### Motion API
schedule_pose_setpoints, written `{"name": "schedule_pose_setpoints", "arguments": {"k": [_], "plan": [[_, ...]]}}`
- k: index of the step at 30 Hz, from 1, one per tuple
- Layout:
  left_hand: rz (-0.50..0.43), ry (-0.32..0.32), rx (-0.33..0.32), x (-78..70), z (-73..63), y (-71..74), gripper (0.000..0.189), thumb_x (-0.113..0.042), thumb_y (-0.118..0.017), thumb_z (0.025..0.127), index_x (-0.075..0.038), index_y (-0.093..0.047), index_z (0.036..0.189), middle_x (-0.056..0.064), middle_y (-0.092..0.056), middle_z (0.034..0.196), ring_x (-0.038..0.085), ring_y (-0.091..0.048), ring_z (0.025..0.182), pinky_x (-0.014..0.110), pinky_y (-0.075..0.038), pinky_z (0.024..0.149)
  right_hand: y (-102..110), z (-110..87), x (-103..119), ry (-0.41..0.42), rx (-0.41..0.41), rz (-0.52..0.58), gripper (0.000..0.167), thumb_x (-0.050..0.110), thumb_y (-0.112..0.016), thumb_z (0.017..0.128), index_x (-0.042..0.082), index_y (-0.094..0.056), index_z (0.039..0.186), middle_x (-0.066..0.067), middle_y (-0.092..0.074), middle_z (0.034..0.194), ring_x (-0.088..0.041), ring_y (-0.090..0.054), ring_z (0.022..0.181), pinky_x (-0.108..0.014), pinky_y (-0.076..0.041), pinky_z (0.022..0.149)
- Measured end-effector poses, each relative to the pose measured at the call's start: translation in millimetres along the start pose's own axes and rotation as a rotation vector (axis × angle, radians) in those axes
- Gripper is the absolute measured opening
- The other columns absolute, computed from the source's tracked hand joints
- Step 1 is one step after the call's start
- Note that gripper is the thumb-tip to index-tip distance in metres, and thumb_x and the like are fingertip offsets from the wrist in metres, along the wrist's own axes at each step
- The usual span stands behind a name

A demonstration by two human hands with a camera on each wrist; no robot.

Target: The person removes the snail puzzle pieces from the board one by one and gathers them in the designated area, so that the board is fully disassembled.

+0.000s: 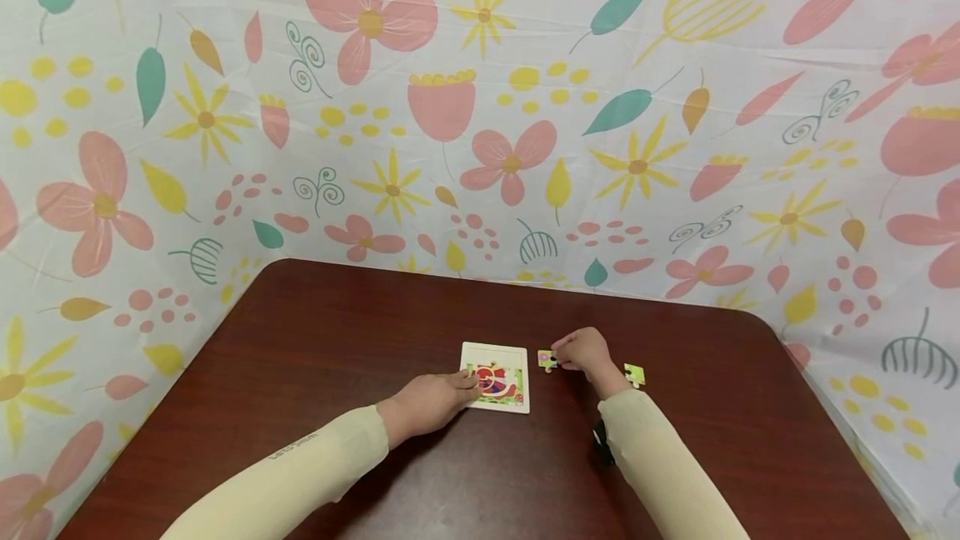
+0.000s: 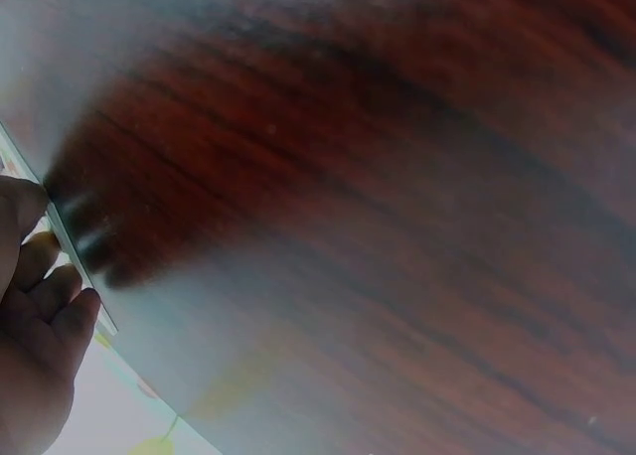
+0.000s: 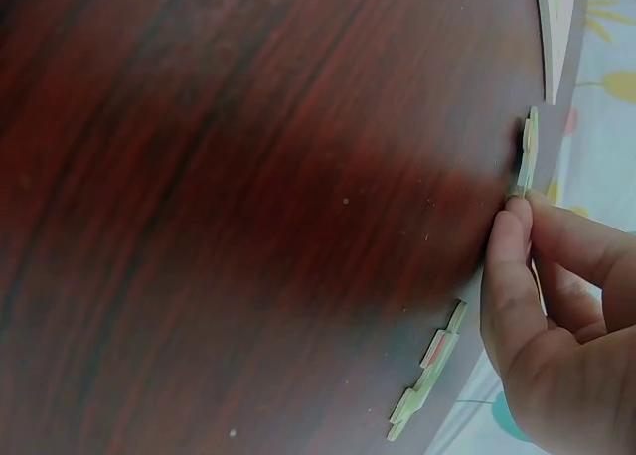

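Left hand (image 1: 431, 403), fingers extended, rests on the left edge of a white puzzle board (image 1: 493, 355), itself on the brown worktop (image 1: 360, 332); red-and-green picture in the board's lower part; right hand (image 1: 588, 353) pinches a puzzle piece (image 1: 545, 359) just right of the board; second piece (image 1: 636, 374) lies near the right wrist.

On the table (image 1: 352, 332), the puzzle board (image 1: 495, 355) lies left of loose puzzle pieces (image 1: 545, 357).
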State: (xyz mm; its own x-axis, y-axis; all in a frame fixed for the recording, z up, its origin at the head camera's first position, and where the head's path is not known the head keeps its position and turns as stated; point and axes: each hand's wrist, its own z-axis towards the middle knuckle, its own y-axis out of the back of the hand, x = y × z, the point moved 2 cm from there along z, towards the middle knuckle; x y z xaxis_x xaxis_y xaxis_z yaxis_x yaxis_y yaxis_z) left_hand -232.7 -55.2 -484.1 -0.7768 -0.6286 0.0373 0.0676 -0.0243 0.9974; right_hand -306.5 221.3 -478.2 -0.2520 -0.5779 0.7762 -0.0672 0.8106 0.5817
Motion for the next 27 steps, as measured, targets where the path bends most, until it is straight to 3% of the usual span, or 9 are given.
{"name": "schedule_pose_setpoints", "arguments": {"k": [14, 21, 27], "plan": [[-0.049, 0.021, -0.003, -0.4, 1.9, 0.2, 0.034, -0.019, -0.057, 0.105, -0.016, -0.068, 0.136, 0.002, -0.067, 0.142, 0.019, -0.063, 0.134, 0.03, -0.056, 0.103, -1.3, 2.1, -0.5, 0.008, -0.032, -0.075, 0.013, 0.0, -0.069, 0.089, -0.009, -0.077, 0.094, -0.02, -0.075, 0.09, -0.016, -0.067, 0.067, -0.029, -0.061, 0.064], [-0.023, 0.013, 0.003, -1.3, 0.6, 1.4, 0.034, -0.019, -0.057, 0.105, -0.016, -0.068, 0.137, 0.002, -0.067, 0.142, 0.018, -0.063, 0.134, 0.03, -0.056, 0.101, -2.7, -0.2, 4.0, 0.02, -0.03, -0.092, 0.013, 0.001, -0.069, 0.089, -0.009, -0.077, 0.092, -0.02, -0.075, 0.086, -0.013, -0.065, 0.062, -0.028, -0.06, 0.061], [-0.063, 0.028, -0.001, -1.9, 0.5, 2.0, 0.034, -0.02, -0.057, 0.105, -0.015, -0.068, 0.137, 0.002, -0.067, 0.142, 0.019, -0.063, 0.133, 0.031, -0.056, 0.102, -1.1, -2.3, 4.0, 0.021, -0.021, -0.081, 0.014, 0.002, -0.068, 0.09, -0.009, -0.077, 0.094, -0.022, -0.076, 0.091, -0.015, -0.067, 0.066, -0.03, -0.061, 0.064]]}}
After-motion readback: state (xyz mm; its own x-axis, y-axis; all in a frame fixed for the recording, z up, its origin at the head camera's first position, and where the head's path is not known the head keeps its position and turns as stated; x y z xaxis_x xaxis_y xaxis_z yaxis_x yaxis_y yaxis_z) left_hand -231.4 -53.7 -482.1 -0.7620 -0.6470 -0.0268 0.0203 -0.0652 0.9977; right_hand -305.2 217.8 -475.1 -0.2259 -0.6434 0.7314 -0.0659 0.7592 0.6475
